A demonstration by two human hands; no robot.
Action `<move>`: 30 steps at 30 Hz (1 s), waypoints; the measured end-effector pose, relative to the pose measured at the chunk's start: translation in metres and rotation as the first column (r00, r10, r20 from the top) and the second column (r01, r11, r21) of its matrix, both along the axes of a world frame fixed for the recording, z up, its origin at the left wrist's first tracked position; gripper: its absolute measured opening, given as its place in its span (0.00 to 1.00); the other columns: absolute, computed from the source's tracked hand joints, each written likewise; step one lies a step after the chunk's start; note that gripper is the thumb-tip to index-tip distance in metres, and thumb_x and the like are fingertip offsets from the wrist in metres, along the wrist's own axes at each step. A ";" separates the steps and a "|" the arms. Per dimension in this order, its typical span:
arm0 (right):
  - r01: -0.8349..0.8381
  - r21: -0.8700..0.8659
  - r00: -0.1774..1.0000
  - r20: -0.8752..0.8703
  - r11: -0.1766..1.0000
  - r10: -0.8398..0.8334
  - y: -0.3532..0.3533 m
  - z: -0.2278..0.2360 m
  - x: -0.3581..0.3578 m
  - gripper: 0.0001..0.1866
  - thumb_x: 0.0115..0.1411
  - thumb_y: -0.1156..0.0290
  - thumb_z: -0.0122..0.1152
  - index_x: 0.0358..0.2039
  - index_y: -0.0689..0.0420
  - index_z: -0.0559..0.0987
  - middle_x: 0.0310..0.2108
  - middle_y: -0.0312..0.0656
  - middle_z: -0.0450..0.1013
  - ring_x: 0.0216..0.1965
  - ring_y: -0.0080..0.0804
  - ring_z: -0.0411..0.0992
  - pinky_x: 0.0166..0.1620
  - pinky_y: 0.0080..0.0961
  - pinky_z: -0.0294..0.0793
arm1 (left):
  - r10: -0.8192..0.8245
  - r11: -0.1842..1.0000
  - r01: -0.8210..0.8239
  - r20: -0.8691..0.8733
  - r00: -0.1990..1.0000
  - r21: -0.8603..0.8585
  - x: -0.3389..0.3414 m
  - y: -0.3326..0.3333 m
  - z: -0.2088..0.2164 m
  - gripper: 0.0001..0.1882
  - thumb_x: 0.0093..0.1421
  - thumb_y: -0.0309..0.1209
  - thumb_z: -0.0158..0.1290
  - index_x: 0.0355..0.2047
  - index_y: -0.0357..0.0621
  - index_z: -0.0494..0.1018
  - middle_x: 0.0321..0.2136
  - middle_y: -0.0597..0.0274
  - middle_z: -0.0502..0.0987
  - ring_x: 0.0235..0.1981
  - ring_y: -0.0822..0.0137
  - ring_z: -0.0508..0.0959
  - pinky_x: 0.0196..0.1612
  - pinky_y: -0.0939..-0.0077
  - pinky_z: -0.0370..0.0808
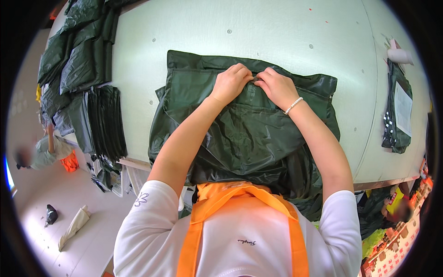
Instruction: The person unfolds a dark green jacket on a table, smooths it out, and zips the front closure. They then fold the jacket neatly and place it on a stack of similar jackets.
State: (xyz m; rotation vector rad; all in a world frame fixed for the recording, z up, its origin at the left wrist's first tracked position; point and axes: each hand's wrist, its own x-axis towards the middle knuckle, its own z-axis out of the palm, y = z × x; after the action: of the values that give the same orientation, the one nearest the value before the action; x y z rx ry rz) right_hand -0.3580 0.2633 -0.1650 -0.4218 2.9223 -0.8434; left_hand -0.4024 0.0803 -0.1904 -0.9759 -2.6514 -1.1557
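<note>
A shiny dark green garment [240, 138] lies spread before me on the pale table, its near part hanging over the edge towards my orange apron. Near the garment's far band, my left hand [232, 83] is closed, fingertips pinching the fabric at the middle. Just to the right, with a beaded bracelet at the wrist, my right hand [278, 87] pinches the same spot, its thumb and fingers almost meeting those of the left. A tiny part between the fingertips is too small to make out. Below the band the cloth is loose and wrinkled.
Stacks of folded dark green garments [87, 60] fill the table's left side, with a neat pile [106, 122] nearer me. At right lie a dark bundle [392, 124] with a paper sheet [403, 108] and a pale cylindrical object [400, 54]. Other people are at both sides.
</note>
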 end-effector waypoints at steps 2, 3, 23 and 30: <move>-0.003 0.011 1.000 0.022 1.000 0.003 0.001 0.000 -0.002 0.10 0.58 0.60 0.56 0.33 0.53 0.75 0.31 0.37 0.70 0.31 0.39 0.73 0.31 0.33 0.73 | -0.002 1.000 0.002 0.001 1.000 0.000 -0.001 0.000 0.000 0.04 0.53 0.28 0.57 0.27 0.43 0.73 0.28 0.64 0.75 0.30 0.59 0.76 0.30 0.69 0.74; -0.009 0.016 1.000 0.030 1.000 0.008 0.001 0.000 -0.003 0.11 0.58 0.60 0.56 0.33 0.53 0.76 0.31 0.37 0.70 0.31 0.39 0.73 0.31 0.33 0.73 | 0.000 1.000 0.000 0.004 1.000 0.000 -0.001 0.000 0.000 0.04 0.53 0.28 0.57 0.27 0.43 0.73 0.28 0.63 0.75 0.29 0.59 0.76 0.31 0.69 0.73; 0.779 -0.096 0.600 -0.176 0.620 -0.781 0.193 0.000 0.144 0.12 0.60 0.71 0.57 0.42 0.62 0.77 0.36 0.44 0.74 0.37 0.32 0.73 0.41 0.25 0.72 | 0.161 0.925 0.209 0.827 0.539 -0.317 0.188 -0.186 0.127 0.12 0.46 0.26 0.62 0.16 0.41 0.69 0.15 0.63 0.69 0.18 0.71 0.70 0.22 0.77 0.67; 0.778 0.356 0.624 -0.525 0.517 -0.578 0.212 -0.030 0.227 0.15 0.59 0.62 0.57 0.40 0.61 0.78 0.38 0.45 0.75 0.36 0.40 0.74 0.39 0.30 0.73 | 0.529 0.234 0.514 0.552 0.645 -0.825 0.414 -0.360 0.042 0.18 0.47 0.52 0.58 0.29 0.53 0.80 0.28 0.61 0.79 0.36 0.59 0.78 0.35 0.65 0.75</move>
State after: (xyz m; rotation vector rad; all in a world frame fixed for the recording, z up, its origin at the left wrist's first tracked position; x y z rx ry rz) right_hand -0.1312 0.4753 -0.1946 0.8107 3.4534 0.1835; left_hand 0.0112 -0.2792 -0.1483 -0.3779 -4.1764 0.7636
